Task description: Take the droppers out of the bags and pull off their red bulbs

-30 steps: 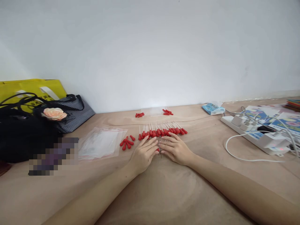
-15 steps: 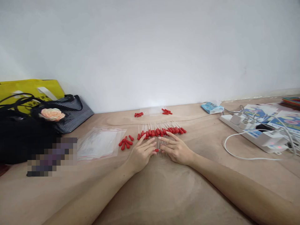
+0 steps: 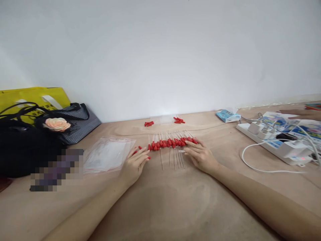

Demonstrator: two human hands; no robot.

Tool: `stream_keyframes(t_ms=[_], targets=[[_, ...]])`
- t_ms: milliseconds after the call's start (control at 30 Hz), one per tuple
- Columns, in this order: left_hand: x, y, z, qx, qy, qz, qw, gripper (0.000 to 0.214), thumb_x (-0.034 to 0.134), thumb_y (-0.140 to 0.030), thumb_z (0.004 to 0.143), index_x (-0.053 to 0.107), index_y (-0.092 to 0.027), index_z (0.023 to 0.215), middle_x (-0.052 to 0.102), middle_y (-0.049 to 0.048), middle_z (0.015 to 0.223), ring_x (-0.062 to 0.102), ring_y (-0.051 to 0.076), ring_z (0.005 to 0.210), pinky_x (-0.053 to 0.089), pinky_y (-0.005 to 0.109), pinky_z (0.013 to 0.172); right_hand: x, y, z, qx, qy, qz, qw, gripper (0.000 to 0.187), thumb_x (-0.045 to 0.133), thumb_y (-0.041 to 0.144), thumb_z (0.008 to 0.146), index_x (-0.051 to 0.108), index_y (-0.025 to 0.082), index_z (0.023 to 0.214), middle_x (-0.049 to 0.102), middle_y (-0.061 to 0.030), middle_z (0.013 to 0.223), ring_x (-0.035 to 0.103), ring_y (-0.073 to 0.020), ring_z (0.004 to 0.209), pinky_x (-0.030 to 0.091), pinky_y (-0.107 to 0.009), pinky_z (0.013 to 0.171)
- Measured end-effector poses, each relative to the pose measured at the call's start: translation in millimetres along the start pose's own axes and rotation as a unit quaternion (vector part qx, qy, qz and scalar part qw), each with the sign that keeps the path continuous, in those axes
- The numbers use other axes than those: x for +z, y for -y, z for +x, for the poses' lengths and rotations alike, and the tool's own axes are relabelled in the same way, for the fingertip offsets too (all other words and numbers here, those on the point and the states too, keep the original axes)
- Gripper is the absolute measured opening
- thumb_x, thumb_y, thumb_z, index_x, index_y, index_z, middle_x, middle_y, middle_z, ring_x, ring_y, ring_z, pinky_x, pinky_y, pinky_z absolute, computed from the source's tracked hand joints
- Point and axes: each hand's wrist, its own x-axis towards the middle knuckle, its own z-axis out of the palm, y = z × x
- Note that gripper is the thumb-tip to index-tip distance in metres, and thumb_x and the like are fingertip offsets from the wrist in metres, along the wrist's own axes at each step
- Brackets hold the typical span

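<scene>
My left hand (image 3: 134,164) lies over a small pile of red rubber bulbs (image 3: 140,147), its fingers stretched out and partly covering them. One red bulb tip shows by its fingertips. My right hand (image 3: 203,156) is at the right end of a row of droppers (image 3: 164,144) with red bulbs and clear thin tubes pointing away from me. A short bright end of a glass tube (image 3: 182,151) sticks out leftward from its fingers; the rest is hidden. Several loose glass tubes (image 3: 175,160) lie in front of the row, between my hands.
Clear plastic bags (image 3: 106,154) lie left of my left hand. Farther back are more red bulbs (image 3: 148,124) and bagged droppers (image 3: 179,119). A tissue pack (image 3: 227,115) and a power strip (image 3: 265,140) with cables stand right. Bags (image 3: 77,122) are at left. Another person's hand (image 3: 302,114) shows far right.
My hands were together around a red bulb and a glass tube. They have parted: the left moved to the bulb pile, the right toward the row's right end. Another person's hand has appeared far right.
</scene>
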Motion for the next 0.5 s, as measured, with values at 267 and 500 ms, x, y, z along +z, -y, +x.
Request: stream_keyframes(t_ms=[267, 500], targets=[[-10.0, 17, 2, -0.173, -0.062, -0.022, 0.983, 0.029, 0.037, -0.024, 0.085, 0.057, -0.015, 0.102, 0.05, 0.0078, 0.091, 0.057, 0.012, 0.067, 0.05, 0.026, 0.063, 6, 0, -4, 0.152, 0.106, 0.049, 0.982, 0.032, 0.036, 0.022, 0.087, 0.057, 0.018, 0.11, 0.063, -0.0057, 0.079, 0.058, -0.0145, 0.068, 0.042, -0.025, 0.061], [-13.3, 42, -3, -0.272, -0.034, 0.016, 0.961, 0.025, 0.05, -0.032, 0.076, 0.058, -0.017, 0.095, 0.061, 0.0036, 0.078, 0.056, 0.015, 0.065, 0.049, 0.029, 0.061, 0, -4, -5, 0.277, 0.137, 0.076, 0.948, 0.02, 0.044, 0.015, 0.076, 0.055, 0.019, 0.092, 0.063, -0.0008, 0.07, 0.058, -0.0148, 0.059, 0.04, -0.024, 0.054]])
